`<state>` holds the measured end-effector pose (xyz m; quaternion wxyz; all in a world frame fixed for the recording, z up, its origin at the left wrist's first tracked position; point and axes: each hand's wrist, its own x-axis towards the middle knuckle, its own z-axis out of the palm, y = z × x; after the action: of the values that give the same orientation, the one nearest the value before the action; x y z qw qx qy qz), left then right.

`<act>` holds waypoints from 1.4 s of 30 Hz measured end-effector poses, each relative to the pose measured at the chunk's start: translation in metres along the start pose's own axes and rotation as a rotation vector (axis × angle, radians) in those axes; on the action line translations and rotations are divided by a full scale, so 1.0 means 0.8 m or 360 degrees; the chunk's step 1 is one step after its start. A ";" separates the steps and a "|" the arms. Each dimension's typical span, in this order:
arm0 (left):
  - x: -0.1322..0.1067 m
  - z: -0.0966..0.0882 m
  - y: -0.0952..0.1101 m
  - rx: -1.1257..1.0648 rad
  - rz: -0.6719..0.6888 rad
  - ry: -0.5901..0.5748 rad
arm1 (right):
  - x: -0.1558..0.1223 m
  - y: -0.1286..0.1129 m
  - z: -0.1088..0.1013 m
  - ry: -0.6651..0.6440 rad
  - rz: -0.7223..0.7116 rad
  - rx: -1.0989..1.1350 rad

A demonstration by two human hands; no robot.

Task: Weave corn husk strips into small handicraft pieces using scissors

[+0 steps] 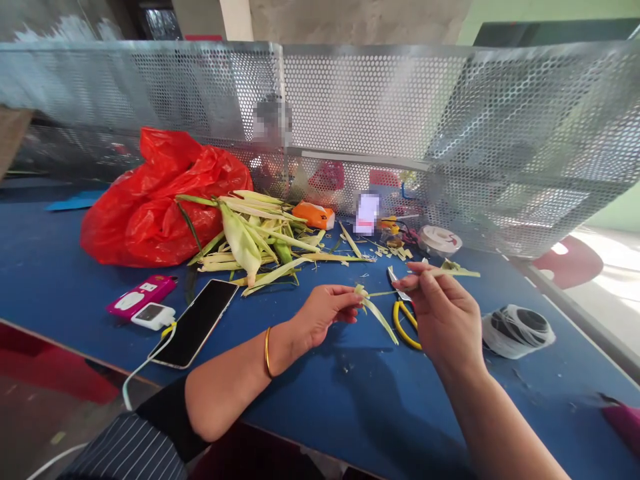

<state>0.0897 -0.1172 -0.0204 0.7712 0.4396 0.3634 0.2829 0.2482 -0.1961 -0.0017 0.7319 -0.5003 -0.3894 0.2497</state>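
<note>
My left hand [325,312], with a gold bangle at the wrist, pinches a small folded piece of corn husk [381,321] whose pale green tail hangs down. A thin husk strip [383,293] stretches from it to my right hand [445,317], which grips the strip between thumb and fingers. A longer end of pale husk [463,272] sticks out to the right, behind the right fingers. Yellow-handled scissors [399,319] lie on the table between my hands, partly covered by the right one. Beyond the left hand is a heap of corn husks [240,243].
A red plastic bag [155,207] slumps behind the heap. Left are a black-screened phone [200,323], a cabled white device [154,315] and a pink box [143,298]. Wrapped black spool [519,329] and white reel [440,241] stand right. A perforated metal screen [350,100] borders the blue table [320,393].
</note>
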 end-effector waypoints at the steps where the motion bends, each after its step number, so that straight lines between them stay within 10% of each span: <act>1: 0.000 0.000 0.000 0.0005 -0.0007 -0.0001 | 0.000 -0.001 0.000 -0.0019 0.0029 -0.0055; 8: 0.001 0.001 -0.001 -0.0019 0.0008 -0.0020 | 0.003 0.006 -0.002 -0.0549 0.0190 -0.0735; 29: 0.007 -0.006 -0.003 -0.0062 0.0013 -0.0045 | 0.000 0.005 -0.004 -0.0416 -0.1038 -0.1793; 42: 0.002 0.001 -0.011 0.0083 0.0056 -0.0076 | -0.014 0.017 0.010 -0.0443 -0.0742 -0.1614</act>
<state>0.0923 -0.1206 -0.0281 0.7628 0.4725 0.3443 0.2763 0.2358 -0.1953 -0.0163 0.3780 -0.6520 -0.6532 -0.0728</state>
